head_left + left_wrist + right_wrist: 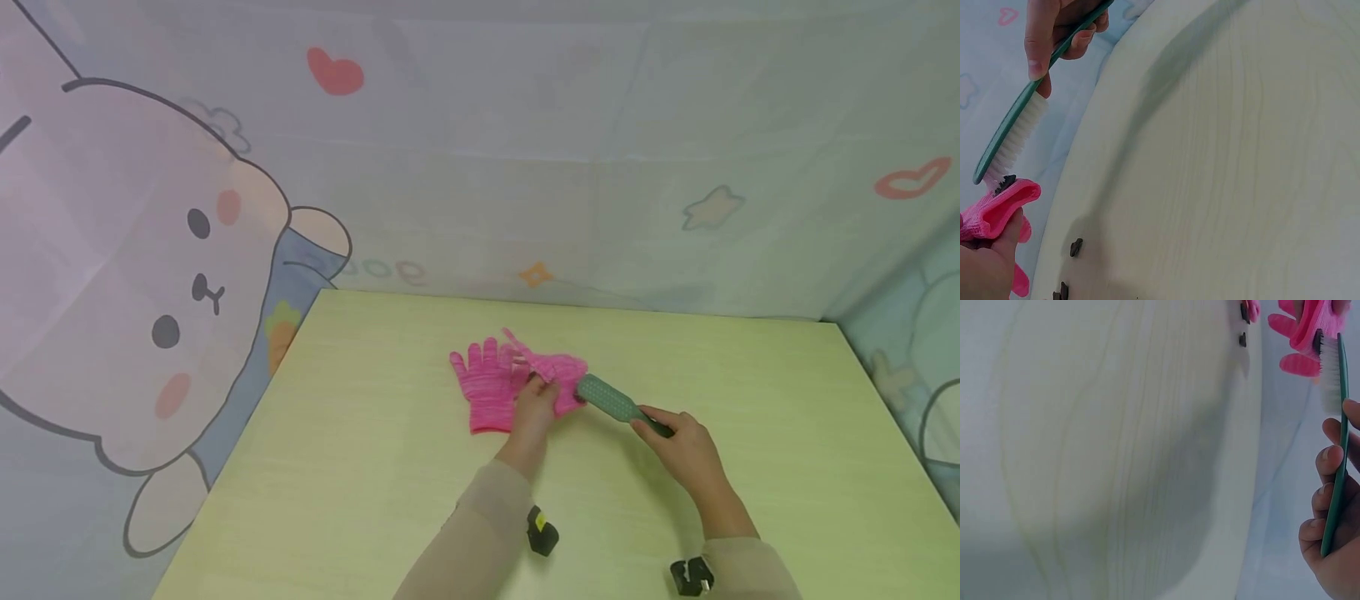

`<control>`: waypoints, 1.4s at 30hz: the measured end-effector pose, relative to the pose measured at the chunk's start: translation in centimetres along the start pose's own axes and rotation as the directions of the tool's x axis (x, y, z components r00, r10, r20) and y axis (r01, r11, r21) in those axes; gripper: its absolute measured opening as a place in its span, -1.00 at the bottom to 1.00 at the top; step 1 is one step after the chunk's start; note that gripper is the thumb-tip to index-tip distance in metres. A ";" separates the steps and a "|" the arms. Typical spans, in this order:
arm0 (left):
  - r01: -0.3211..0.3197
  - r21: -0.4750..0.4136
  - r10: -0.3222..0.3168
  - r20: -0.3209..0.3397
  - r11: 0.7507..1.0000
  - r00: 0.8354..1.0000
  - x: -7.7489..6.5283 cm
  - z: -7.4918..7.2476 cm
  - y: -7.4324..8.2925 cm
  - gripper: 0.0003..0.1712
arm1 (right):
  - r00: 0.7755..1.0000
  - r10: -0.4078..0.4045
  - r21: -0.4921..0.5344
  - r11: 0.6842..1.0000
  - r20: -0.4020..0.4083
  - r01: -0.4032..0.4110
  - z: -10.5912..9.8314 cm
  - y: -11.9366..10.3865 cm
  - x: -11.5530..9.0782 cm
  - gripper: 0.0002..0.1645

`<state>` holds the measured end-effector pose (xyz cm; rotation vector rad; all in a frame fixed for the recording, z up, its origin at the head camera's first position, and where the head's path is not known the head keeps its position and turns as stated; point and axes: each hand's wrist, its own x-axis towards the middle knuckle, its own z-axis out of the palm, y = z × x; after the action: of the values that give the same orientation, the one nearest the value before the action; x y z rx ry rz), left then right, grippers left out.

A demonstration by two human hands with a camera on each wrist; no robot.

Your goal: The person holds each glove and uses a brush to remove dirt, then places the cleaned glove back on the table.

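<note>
My left hand (535, 410) grips a pink knit glove (570, 387) over the table, its cuff turned toward the right. A second pink glove (491, 390) lies flat beside it on the left, fingers pointing away. The right hand (688, 450) holds a green brush (611, 401) by its handle, thumb along one side. White bristles (1019, 134) face down, and their tip end meets a small dark clump (1005, 184) on the held glove's cuff. In the right wrist view the bristles overlap the same dark clump (1317, 341).
Small dark bits (1076, 247) lie on the pale wood-grain table (360, 483) below the held glove. A printed cloth (487, 125) hangs behind the table's far edge. Black devices (542, 532) sit at both wrists.
</note>
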<state>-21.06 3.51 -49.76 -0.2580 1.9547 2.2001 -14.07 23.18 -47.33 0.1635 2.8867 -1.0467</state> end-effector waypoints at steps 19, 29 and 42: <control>-0.085 0.153 0.081 0.028 0.985 0.996 0.2 -0.7 -0.4 -0.66 | 1.000 0.009 0.049 0.999 0.012 -0.010 1.1 -0.5 0.4 -0.28; -0.061 0.145 0.061 0.005 0.988 0.998 0.4 -1.3 -0.6 -0.66 | 0.999 0.022 0.036 0.999 0.025 -0.023 1.5 -0.3 0.1 -0.28; -0.030 0.122 0.037 -0.053 0.992 0.998 0.5 -1.5 -0.3 -0.66 | 0.998 0.036 0.022 0.999 0.042 -0.037 2.0 0.1 0.2 -0.25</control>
<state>-21.43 2.06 -50.35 -0.2727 2.1270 2.1056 -14.16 22.05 -48.94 0.1918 2.8247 -1.0646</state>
